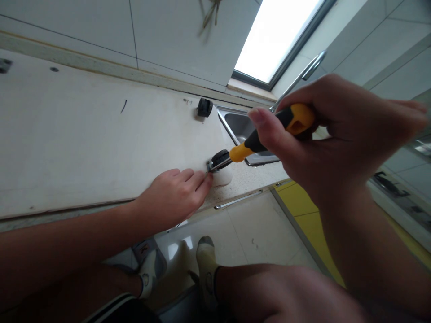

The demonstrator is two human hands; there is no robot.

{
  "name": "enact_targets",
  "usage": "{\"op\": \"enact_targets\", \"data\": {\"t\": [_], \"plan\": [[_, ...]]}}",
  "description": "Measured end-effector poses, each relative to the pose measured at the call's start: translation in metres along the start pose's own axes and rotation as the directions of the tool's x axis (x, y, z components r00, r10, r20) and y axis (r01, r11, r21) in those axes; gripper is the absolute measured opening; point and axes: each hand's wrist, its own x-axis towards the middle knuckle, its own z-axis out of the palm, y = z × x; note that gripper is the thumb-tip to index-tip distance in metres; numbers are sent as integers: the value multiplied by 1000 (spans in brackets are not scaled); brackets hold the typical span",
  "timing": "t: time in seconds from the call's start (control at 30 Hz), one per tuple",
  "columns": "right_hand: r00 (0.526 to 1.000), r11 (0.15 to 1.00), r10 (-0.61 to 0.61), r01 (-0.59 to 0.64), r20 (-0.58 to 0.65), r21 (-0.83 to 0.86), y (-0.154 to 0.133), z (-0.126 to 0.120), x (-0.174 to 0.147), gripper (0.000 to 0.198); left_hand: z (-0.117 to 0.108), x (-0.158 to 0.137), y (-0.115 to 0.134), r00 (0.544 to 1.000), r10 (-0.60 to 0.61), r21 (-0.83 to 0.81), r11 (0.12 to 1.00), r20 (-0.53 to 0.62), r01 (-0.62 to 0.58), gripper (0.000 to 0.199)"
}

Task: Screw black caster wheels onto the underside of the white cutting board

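Observation:
My right hand (323, 130) is wrapped round the yellow-and-black handle of a screwdriver (254, 140). Its metal shaft slants down to the left, with the tip at the metal mounting plate of a black caster wheel (221, 158). This caster sits near the end of a large white board (101, 130). Beside the tip, my left hand (182, 193) rests at the board's near edge, fingers bent and pressed together at the plate. Whatever those fingertips pinch is hidden. Another black caster (204, 107) stands at the board's far corner.
Right of the board is a steel sink (240, 125) with a tap (314, 65), below a bright window (276, 36). A speckled countertop (249, 179) shows under the board. Yellow cabinet doors (298, 202) and a stove (397, 188) lie to the right. My feet are on the tiled floor (249, 229).

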Motion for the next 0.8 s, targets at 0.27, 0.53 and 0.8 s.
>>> {"op": "enact_targets", "data": {"t": [0.27,0.53,0.8], "plan": [[998,994,-16,22,58,-109,5,-3,7,77,-2,-1,-1,999,5,-19,1000,42,-4,31],[969,989,48,-12,243,-147,10,-10,7,58,1,-1,0,1000,5,8,1000,-16,-5,37],[965,949,-20,-65,262,309,2,-7,8,28,1,-1,0,1000,1,5,1000,-16,-1,36]]}}
